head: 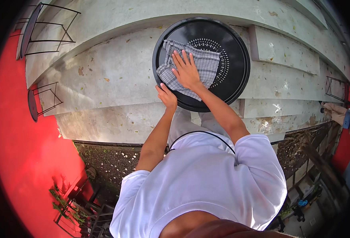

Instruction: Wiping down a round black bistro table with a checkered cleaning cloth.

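A round black table top (237, 59) with a raised rim and a ring of small light marks lies before me. Spread over its left half is a grey checked cloth (207, 64), creased and folded over in places. My right hand (186, 71) rests flat on the cloth with its fingers apart. At the near left rim, my left hand (166, 96) has its fingers curled at the edge of the table top, thumb upward. What is under the table top is hidden.
Wide concrete steps (118, 71) with scattered leaves run across the scene. Small round folding tables (32, 105) stand at the left by a red wall (20, 142). A raised concrete block (288, 52) lies to the right. Clothes (335, 113) hang at the far right.
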A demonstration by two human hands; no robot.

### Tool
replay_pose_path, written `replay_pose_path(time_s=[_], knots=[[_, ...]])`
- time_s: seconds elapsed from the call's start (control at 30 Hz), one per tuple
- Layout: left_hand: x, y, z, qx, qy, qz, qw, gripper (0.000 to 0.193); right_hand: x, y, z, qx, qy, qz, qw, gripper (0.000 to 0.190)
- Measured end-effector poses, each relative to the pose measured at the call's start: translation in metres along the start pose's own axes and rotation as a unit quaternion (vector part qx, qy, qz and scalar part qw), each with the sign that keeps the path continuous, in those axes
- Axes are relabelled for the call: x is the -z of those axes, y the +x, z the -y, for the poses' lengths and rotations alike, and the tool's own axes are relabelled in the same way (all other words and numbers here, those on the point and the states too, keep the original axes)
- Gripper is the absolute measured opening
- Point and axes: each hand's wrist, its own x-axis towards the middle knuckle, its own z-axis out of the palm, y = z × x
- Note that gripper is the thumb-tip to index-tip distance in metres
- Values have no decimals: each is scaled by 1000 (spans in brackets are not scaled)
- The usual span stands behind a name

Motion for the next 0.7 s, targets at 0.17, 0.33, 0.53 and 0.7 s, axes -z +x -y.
replay_pose_path(time_s=[0.17, 0.33, 0.53, 0.7], knots=[[8, 2, -4, 49, -19, 40, 998, 44, 35, -92, -17, -77, 28, 51, 995, 78], [7, 3, -13, 74, -31, 58, 995, 43, 37, -87, -71, -256, -51, -58, 964, 85], [-1, 3, -7, 44, -27, 27, 998, 43, 2, 25, -41, -303, -114, -82, 943, 73], [-1, 3, -3, -6, -15, -30, 999, 43, -16, 53, 12, -52, -49, -29, 997, 67]])
